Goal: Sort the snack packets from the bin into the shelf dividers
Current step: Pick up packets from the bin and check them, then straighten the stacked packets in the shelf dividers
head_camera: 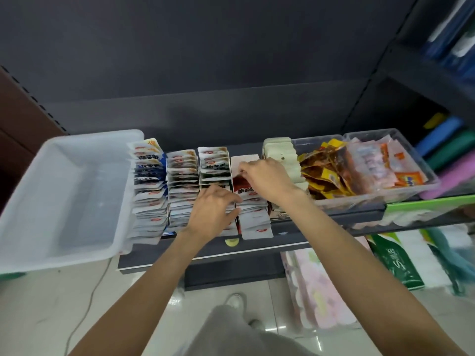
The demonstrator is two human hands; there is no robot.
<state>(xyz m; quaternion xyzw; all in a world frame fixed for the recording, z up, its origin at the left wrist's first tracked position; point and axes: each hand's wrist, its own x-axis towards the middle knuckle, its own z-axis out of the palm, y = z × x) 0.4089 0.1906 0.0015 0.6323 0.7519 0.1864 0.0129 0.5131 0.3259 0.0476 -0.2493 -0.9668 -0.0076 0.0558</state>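
At frame centre, left hand (pixel 214 210) presses flat, fingers straight, on the front snack packets (pixel 253 210) in the fourth shelf divider row (pixel 237 222). Just behind, right hand (pixel 267 177) pinches a red packet (pixel 241 185), easing it into that row. Best to keep the stack pushed forward and slot it upright. Further, upper left, white bin (pixel 64 191) looks emptied.

Four packet rows (pixel 180 188), three bins (pixel 64 191), two hands (pixel 213 214)
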